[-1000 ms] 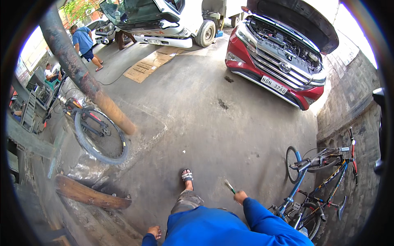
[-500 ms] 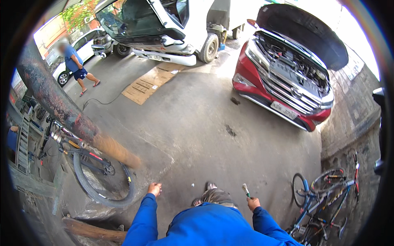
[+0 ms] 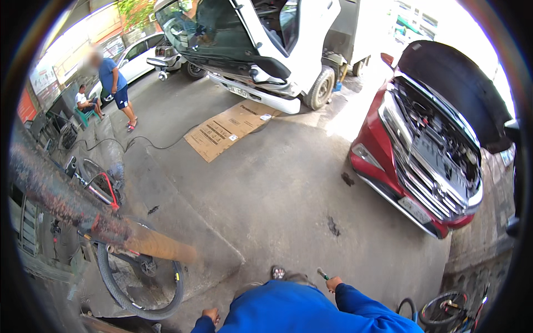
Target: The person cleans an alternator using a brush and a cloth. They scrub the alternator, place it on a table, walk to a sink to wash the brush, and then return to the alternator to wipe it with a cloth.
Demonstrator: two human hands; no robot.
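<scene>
My right hand (image 3: 333,284) is closed round a small paintbrush (image 3: 322,273), its green handle in my fingers and its pale bristles pointing up and left. Low in the view hangs my left hand (image 3: 211,315), its fingers loosely curled with nothing showing in them. Both arms are in blue sleeves. A shoe (image 3: 278,272) of mine shows on the concrete floor (image 3: 266,222) between the two hands. Neither hand touches anything around it, apart from the brush.
A rusty post (image 3: 72,197) slants in at the left, before a bicycle (image 3: 177,277). Flattened cardboard (image 3: 227,130) lies by a white truck (image 3: 311,55) with a tilted cab. At right are a red car (image 3: 383,183), hood raised, and bicycles (image 3: 444,308). A person (image 3: 115,83) stands far left; another (image 3: 86,102) sits.
My view has shifted, and the truck, cardboard and red car appear further right and lower. Both hands show lower or nearer my body; the brush stays in my right hand. The far person has turned.
</scene>
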